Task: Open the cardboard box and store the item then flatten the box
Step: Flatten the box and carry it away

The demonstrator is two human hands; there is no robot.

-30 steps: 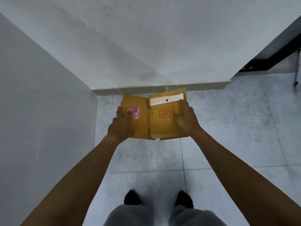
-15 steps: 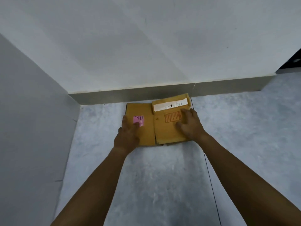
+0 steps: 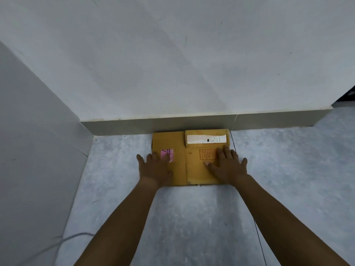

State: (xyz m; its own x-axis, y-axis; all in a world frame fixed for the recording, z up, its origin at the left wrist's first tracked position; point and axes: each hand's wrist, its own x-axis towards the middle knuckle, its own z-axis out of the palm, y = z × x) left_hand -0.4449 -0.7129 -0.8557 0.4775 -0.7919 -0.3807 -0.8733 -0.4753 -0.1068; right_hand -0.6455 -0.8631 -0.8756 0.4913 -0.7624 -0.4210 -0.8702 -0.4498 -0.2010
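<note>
Both palms press flattened cardboard box (image 3: 179, 160) onto floor (image 3: 192, 217).

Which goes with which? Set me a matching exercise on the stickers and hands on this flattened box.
Things:
1. pink sticker
2. white label
3. left hand
4. right hand

Places on the flattened box:
A. flat over the red printed stamp
B. along the far edge of the right panel
C. on the left panel, its fingers touching the pink sticker
D. on the left panel, near the middle

Pairs: 1-D, 2-B, 3-C, 4-A
</note>
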